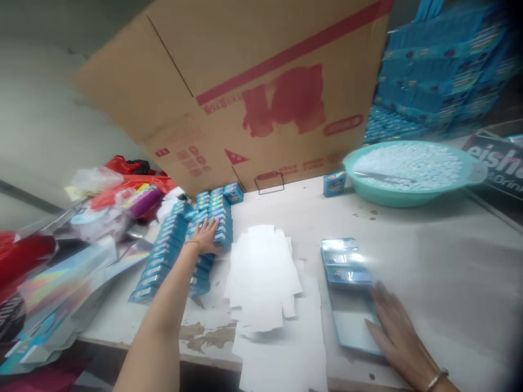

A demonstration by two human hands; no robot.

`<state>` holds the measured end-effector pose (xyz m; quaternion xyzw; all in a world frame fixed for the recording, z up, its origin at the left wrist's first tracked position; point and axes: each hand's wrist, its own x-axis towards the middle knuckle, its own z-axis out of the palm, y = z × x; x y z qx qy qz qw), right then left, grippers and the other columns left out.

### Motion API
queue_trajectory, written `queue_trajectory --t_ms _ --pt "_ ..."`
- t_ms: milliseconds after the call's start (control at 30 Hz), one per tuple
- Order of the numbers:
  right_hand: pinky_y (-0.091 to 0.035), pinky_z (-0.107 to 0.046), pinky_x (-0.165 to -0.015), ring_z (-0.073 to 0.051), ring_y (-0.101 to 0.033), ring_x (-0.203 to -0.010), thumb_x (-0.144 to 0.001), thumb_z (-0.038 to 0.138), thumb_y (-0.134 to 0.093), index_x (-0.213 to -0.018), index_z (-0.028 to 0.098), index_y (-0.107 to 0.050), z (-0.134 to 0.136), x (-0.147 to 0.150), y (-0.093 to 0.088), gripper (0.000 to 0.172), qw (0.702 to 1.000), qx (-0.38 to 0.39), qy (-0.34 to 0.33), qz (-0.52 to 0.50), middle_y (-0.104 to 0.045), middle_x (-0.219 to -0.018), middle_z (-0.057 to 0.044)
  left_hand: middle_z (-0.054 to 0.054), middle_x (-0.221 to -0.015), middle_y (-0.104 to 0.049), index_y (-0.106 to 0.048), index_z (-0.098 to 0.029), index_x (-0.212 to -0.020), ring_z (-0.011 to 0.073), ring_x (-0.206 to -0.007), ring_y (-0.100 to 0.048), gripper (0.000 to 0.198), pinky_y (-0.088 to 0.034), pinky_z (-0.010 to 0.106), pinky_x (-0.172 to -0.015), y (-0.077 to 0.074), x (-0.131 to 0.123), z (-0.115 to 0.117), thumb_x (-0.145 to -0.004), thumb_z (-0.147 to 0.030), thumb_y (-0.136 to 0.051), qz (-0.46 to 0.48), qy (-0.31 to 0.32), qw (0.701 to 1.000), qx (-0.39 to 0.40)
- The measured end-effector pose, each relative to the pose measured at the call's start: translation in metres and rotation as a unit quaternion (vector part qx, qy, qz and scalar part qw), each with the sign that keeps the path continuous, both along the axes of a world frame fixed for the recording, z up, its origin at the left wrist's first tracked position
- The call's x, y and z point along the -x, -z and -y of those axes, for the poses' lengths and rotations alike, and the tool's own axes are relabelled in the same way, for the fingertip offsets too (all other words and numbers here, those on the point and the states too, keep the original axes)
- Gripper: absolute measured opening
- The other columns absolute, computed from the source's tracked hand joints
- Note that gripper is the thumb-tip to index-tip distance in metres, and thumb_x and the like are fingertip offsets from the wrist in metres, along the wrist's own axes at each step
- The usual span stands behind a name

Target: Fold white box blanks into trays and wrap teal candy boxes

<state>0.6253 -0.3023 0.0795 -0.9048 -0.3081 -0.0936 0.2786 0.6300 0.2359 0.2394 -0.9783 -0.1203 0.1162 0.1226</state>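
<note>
My left hand (206,238) reaches over rows of small blue boxes (165,247). Its fingers are spread and touch the box tops. On the right, my right hand (394,332) rests at the right edge of a shallow blue display carton (355,321), thumb apart from the other fingers. A few small blue boxes fill the far part of this carton, while its near part shows a bare pale bottom. Between the hands lies a stack of white card sheets (263,277).
A large cardboard box (253,65) stands behind the table (429,261). A turquoise basin (400,198) of small white pieces sits back right, beside a single blue box (334,184). Stacked blue packages (433,76) rise behind. Bags and a purple package (143,201) crowd the left.
</note>
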Motion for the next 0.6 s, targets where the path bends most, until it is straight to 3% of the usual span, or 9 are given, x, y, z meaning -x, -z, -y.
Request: queue_trajectory --t_ms 100,200,367,500,600 --pt "-0.032 -0.058 -0.107 -0.032 -0.019 -0.139 -0.092 0.029 -0.031 -0.149 0.023 -0.002 0.001 0.0 0.002 0.064 1.0 0.001 0.006 0.013 -0.02 -0.153 -0.008 0.021 -0.153 -0.011 -0.013 -0.01 -0.147 0.0404 -0.14 -0.007 0.11 -0.011 0.058 -0.108 0.017 0.011 -0.005 -0.059 -0.049 -0.067 0.008 0.005 1.0 -0.006" --pt "-0.034 -0.059 -0.105 -0.033 -0.021 -0.138 -0.092 0.03 -0.031 -0.149 0.021 -0.002 0.001 0.001 0.003 0.064 1.0 0.007 0.006 0.022 -0.016 -0.154 -0.01 0.02 -0.151 -0.019 -0.015 -0.012 -0.146 0.0368 -0.139 -0.014 0.101 -0.007 0.055 -0.11 0.021 0.022 -0.001 -0.063 -0.042 -0.064 0.033 0.019 0.999 -0.02" --pt "-0.028 -0.057 -0.109 -0.031 -0.018 -0.139 -0.093 0.027 -0.031 -0.149 0.021 -0.002 -0.002 -0.001 0.004 0.063 1.0 0.006 0.005 0.016 -0.018 -0.153 -0.011 0.019 -0.134 -0.041 -0.017 -0.011 -0.145 0.0361 -0.125 -0.036 0.107 -0.007 0.049 -0.111 0.012 0.025 0.004 -0.057 -0.047 -0.067 0.068 0.029 0.996 -0.043" --pt "-0.024 -0.056 -0.111 -0.029 -0.014 -0.141 -0.093 0.025 -0.032 -0.148 0.023 0.003 -0.006 -0.003 0.0 0.065 1.0 0.003 0.005 -0.006 -0.025 -0.151 -0.009 0.019 -0.122 -0.049 -0.027 -0.01 -0.14 0.0379 -0.115 -0.044 0.102 -0.021 0.051 -0.105 0.004 0.016 0.012 -0.056 -0.051 -0.067 0.086 0.029 0.995 -0.041" --pt "-0.022 -0.056 -0.112 -0.028 -0.011 -0.141 -0.092 0.026 -0.033 -0.148 0.022 0.003 -0.007 -0.006 -0.006 0.067 0.999 -0.016 -0.004 -0.037 -0.025 -0.151 -0.008 0.021 -0.118 -0.05 -0.03 -0.008 -0.136 0.0406 -0.109 -0.047 0.094 -0.034 0.053 -0.094 -0.016 0.019 0.027 -0.062 -0.057 -0.062 0.182 -0.007 0.983 -0.025"
